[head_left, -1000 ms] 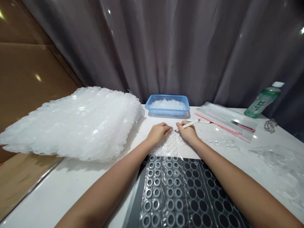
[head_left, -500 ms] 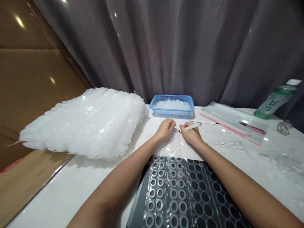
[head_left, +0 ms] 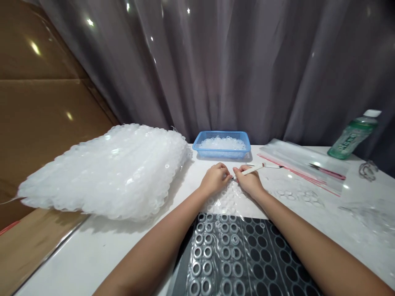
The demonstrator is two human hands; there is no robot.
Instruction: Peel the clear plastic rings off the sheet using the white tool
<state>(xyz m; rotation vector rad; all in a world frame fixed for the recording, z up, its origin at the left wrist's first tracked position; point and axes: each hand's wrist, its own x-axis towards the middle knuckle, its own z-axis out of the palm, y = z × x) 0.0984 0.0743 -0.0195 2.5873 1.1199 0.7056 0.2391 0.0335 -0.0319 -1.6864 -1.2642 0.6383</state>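
Note:
A clear plastic sheet of small white rings point(head_left: 226, 242) lies in front of me, partly over a dark mat point(head_left: 271, 263). My left hand point(head_left: 214, 179) rests curled on the sheet's far end, fingertips pinched against it. My right hand point(head_left: 249, 181) is closed round a thin white tool point(head_left: 251, 169), whose tip points left at the sheet between both hands. The right half of the sheet over the mat shows several empty holes.
A big pile of clear ring sheets point(head_left: 108, 168) fills the left of the white table point(head_left: 86, 242). A blue basket of loose rings point(head_left: 222, 144) stands at the back. Zip bags point(head_left: 304, 166), a green bottle point(head_left: 353, 135), loose rings point(head_left: 296, 194) and a metal clip point(head_left: 367, 169) lie right.
Both hands stay at the sheet's far end, the left fingers shifting slightly toward the tool tip. The camera view has moved a little; the objects have not.

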